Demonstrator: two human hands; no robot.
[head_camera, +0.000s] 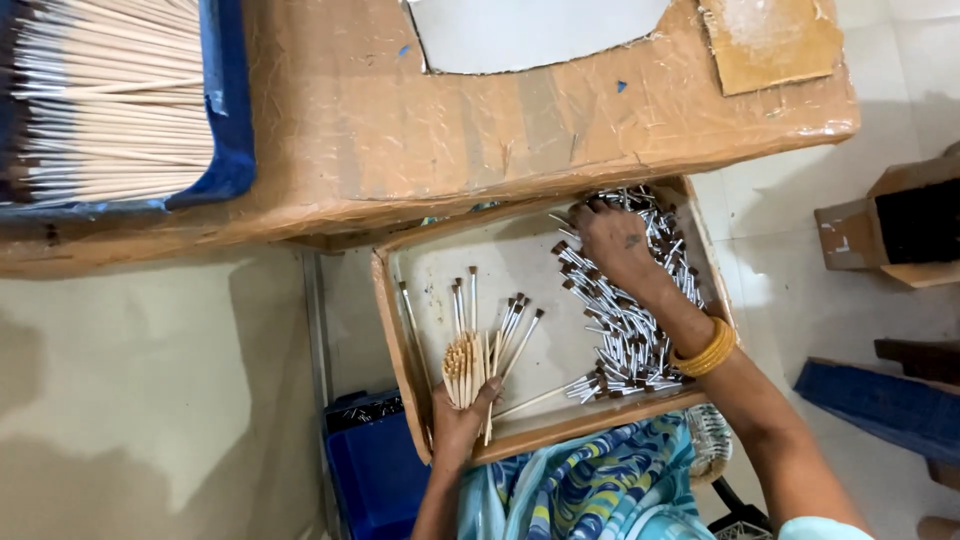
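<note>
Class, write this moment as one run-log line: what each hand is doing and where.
left hand: grip shut on brush bundle | right hand: reaching into pile of brush heads | site: cardboard tray

The bench (400, 130) was brown under clear wrap. The sticks (110, 100) were pale cream in a blue tray (232, 120). The ferrules (630, 330) were silver with brown tips. The bangles (706, 350) were gold. The cloth (590, 490) swirled blue, teal and yellow.

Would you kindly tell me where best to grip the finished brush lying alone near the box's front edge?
Probably by the bare wooden handle, pinched from above at mid-length: the brush lies flat on the box floor, its metal tip buried in the ferrule pile.
</note>
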